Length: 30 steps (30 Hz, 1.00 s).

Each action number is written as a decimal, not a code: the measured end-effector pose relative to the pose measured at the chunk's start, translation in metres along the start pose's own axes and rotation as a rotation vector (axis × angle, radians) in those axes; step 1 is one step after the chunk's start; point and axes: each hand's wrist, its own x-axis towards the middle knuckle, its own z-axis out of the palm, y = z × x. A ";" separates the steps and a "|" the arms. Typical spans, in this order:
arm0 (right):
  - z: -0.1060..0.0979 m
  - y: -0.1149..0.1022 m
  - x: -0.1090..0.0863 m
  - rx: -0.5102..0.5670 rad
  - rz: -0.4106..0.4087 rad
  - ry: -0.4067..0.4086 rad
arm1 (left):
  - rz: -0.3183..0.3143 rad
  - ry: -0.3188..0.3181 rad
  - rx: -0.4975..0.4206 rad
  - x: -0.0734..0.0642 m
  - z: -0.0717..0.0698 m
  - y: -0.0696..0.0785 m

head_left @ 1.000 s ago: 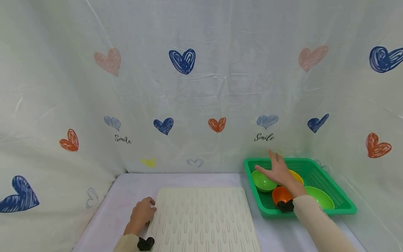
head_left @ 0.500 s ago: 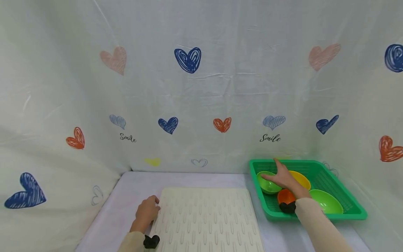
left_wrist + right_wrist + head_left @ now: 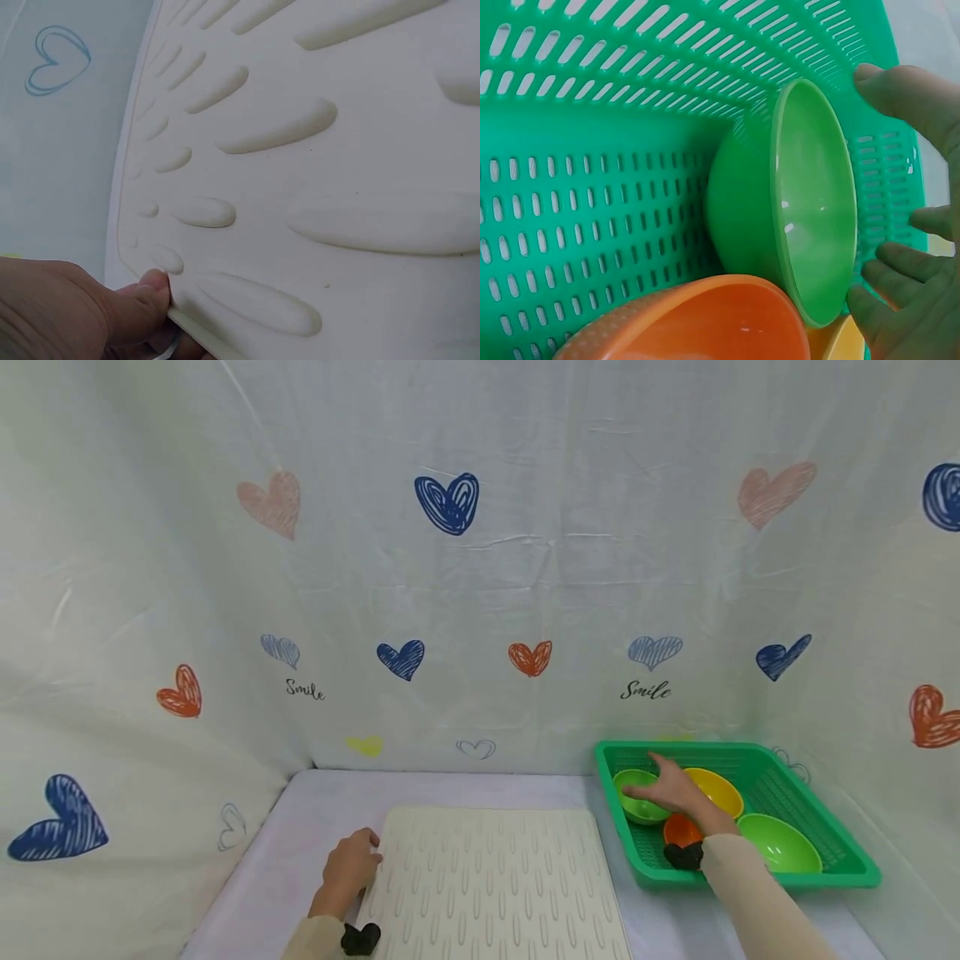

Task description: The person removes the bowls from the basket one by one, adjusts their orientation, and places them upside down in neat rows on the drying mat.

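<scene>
My left hand point(image 3: 351, 865) pinches the left edge of a cream mat point(image 3: 495, 885) with raised oval ridges. In the left wrist view the thumb point(image 3: 150, 300) lies on top of that edge, fingers underneath. Over the green basket point(image 3: 843, 827), my right hand point(image 3: 671, 789) is spread above a small green bowl point(image 3: 634, 802). The right wrist view has that green bowl point(image 3: 814, 202) tilted against the basket's side, with thumb and fingers apart beside its rim. An orange bowl point(image 3: 678, 831) sits close by, partly covered by the wrist.
A yellow bowl point(image 3: 720, 791) and a larger light-green bowl point(image 3: 780, 843) share the basket. Behind the white-covered table point(image 3: 330, 802) hangs a pale sheet point(image 3: 480, 585) printed with hearts, which also runs along both sides.
My right hand has come down toward the small green bowl, its fingers drawing in a little. The head view has shifted slightly. The left hand stays at the mat's edge.
</scene>
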 end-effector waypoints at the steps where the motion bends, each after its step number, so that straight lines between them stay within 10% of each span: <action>1: 0.001 0.001 0.000 -0.005 -0.004 -0.004 | -0.003 -0.003 -0.003 0.000 0.000 0.000; 30: 0.011 -0.008 0.006 -0.147 -0.020 -0.130 | 0.017 0.018 0.010 -0.001 0.002 0.001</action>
